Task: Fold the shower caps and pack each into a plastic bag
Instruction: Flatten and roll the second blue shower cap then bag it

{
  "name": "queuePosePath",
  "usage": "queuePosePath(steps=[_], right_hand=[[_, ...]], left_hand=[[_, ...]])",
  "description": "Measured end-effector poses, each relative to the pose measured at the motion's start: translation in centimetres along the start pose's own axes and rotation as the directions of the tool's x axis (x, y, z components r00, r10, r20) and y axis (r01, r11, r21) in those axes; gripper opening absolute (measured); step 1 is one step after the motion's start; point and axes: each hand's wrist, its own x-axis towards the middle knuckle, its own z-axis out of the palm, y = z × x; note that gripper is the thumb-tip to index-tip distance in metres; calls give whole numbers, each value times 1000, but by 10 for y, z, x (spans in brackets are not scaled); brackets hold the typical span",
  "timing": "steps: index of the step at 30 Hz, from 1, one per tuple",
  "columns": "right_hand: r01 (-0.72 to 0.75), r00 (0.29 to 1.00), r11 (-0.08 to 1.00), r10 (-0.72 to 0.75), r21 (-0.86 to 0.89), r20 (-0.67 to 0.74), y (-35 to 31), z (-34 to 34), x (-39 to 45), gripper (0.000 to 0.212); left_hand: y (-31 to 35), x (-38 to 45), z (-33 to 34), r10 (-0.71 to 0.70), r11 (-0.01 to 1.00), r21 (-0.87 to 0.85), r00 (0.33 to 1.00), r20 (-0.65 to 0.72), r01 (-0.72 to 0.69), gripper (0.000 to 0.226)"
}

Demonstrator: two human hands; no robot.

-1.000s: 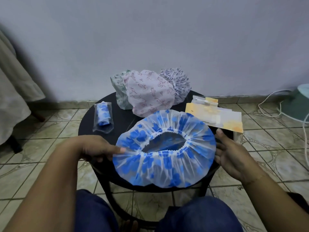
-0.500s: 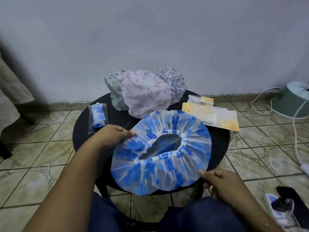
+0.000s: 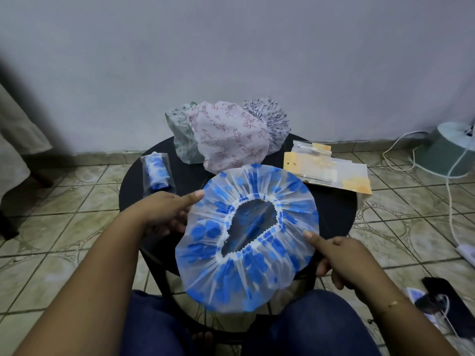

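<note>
A round black counter (image 3: 334,209) fills the centre of the frame, set on a tiled floor (image 3: 64,201) before a pale wall (image 3: 231,47). Spread across the counter's near half, and overhanging its lower edge above the person's knees, a blue-flowered shower cap (image 3: 257,265) lies opened out flat, elastic opening upward. The left hand (image 3: 164,214) holds the cap's upper-left rim, thumb extended on top and fingers tucked beneath; the right hand (image 3: 339,258) grips the lower-right rim, thumb pressed on top and fingers curled underneath. At the upper centre, against the wall, 3 more caps are bunched together: a pink-printed one (image 3: 228,137) in front, a green-printed one (image 3: 182,132) to its left and a dark-printed one (image 3: 272,119) to its right. Right of centre, a stack of plastic bags (image 3: 331,173) with yellow backing sits on the counter's edge. Left of centre, 1 bagged cap (image 3: 156,173), folded and blue-patterned, rests near the left hand.
</note>
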Motion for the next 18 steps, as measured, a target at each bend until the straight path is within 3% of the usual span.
queuePosePath(steps=[4,12,18], right_hand=[[-25,997,998,20,61,77,-3,2,3,44],[-152,985,912,109,382,132,-4,-15,17,25],[-205,976,896,157,393,149,-4,-30,33,15]], left_hand=[[-4,3,3,14,997,-70,1000,-1,-14,37],[-18,1,-4,10,979,-199,986,-164,-43,37],[-25,-6,-12,-39,985,-174,991,-127,16,25]])
